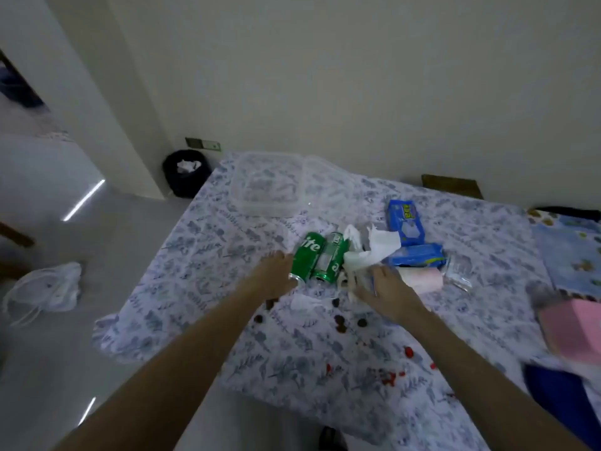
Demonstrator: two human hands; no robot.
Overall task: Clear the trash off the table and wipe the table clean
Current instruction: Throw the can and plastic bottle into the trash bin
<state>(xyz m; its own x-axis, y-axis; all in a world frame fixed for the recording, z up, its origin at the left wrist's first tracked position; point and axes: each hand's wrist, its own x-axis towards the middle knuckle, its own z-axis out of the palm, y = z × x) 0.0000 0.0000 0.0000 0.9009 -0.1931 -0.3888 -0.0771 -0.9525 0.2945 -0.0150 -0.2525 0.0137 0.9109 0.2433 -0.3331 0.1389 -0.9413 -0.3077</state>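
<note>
The left hand (274, 275), fingers spread, touched a green cylindrical Sprite can (305, 257) lying on the floral-clothed counter (201, 255); the right hand (387, 292), loosely open, rested against crumpled white tissue (374, 249).

A plain, pale wall (357, 76) is seen behind the far edge of the surface (292, 353), which is covered by a white cloth with a blue leaf print. A glossy light floor (113, 255) lies off the left edge, marked by bright streaks of reflected light (84, 200). A dark bin (186, 174) is set on the floor near the far left corner, below a wall socket (203, 144). The room is dimly lit.
</note>
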